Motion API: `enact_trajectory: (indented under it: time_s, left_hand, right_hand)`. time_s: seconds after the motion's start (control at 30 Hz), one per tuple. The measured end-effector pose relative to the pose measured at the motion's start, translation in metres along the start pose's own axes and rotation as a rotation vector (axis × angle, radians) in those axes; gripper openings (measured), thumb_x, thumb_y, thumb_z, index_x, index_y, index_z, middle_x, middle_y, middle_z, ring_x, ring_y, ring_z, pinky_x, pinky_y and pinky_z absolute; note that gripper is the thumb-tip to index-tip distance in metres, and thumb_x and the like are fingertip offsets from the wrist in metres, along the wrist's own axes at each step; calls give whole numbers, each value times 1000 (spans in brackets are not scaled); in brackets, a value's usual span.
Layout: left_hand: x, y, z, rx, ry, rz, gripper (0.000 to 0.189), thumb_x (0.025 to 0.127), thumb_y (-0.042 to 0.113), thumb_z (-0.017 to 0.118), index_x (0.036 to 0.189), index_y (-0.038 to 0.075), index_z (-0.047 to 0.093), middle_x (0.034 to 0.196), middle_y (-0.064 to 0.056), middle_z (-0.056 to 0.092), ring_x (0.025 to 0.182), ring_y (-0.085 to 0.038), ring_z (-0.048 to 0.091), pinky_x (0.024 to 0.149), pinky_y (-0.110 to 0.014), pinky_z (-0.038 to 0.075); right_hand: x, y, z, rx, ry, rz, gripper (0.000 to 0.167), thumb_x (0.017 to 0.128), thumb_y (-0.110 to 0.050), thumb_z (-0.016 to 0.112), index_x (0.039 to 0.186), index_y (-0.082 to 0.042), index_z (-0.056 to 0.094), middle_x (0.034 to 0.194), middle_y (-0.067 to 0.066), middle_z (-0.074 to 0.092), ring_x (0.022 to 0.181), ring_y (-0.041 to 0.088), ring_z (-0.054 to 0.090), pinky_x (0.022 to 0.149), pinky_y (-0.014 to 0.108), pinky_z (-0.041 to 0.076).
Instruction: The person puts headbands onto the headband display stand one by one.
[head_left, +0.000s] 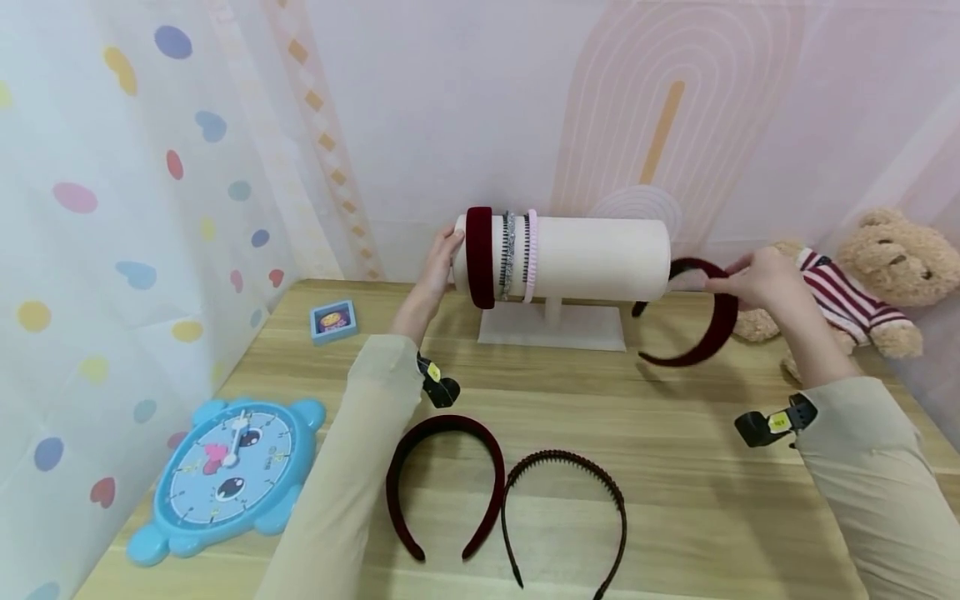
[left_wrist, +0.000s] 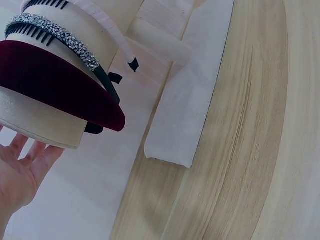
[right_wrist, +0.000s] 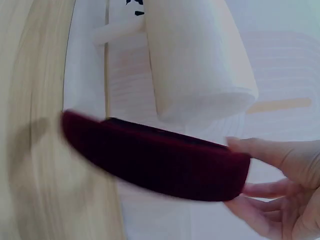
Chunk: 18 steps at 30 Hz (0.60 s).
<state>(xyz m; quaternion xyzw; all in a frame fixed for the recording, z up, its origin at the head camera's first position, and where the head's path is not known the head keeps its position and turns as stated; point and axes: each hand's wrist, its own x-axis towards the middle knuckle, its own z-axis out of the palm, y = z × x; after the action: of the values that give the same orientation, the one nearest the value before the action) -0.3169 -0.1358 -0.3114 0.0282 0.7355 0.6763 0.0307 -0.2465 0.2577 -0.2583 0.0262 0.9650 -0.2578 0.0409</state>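
My right hand pinches a dark red velvet headband by its top, just off the right end of a white cylindrical display stand. In the right wrist view that headband has its ends beside the cylinder's bare end. My left hand rests fingers on the stand's left end; the left wrist view shows the fingertips at its rim. Around the cylinder's left part sit another dark red headband, a sparkly silver one and a pink one.
On the wooden table in front lie a dark red headband and a thin brown toothed headband. A blue toy clock and a small blue box are at the left. A teddy bear sits at the right, behind my right arm.
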Motion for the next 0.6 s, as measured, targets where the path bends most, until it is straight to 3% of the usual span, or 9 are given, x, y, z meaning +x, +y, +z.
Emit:
enact_trajectory:
  time_s: [0.17,0.27,0.43,0.6]
  left_hand:
    - [0,2,0,-14,6,4,54,95,41,31,144,22,20,143,-7,29,122,-26,34,101,-56,31]
    - [0,3,-1,-12,5,4,54,95,41,31,144,22,20,144,-6,27,124,-27,33,101,-56,30]
    - [-1,1,-1,2,-2,2,55,95,41,31,145,22,18,147,-5,24,130,-28,28,102,-56,29]
    - [-7,5,0,10,-21,0,55,95,40,30,145,21,17,149,-5,21,133,-29,23,103,-56,28]
  right_hand:
    - [2,-19,4,13,238,-68,65,80,-50,60,104,11,62,100,33,62,78,37,61,56,33,48]
    - [5,-30,6,-19,318,-77,60,80,-46,62,101,10,64,97,30,63,83,38,58,54,30,42]
    - [12,-45,8,-35,374,-79,53,82,-42,61,100,8,65,100,30,63,89,42,55,64,41,44]
    - [19,-54,11,20,403,-124,54,85,-41,57,104,8,64,98,29,63,83,39,58,56,33,47]
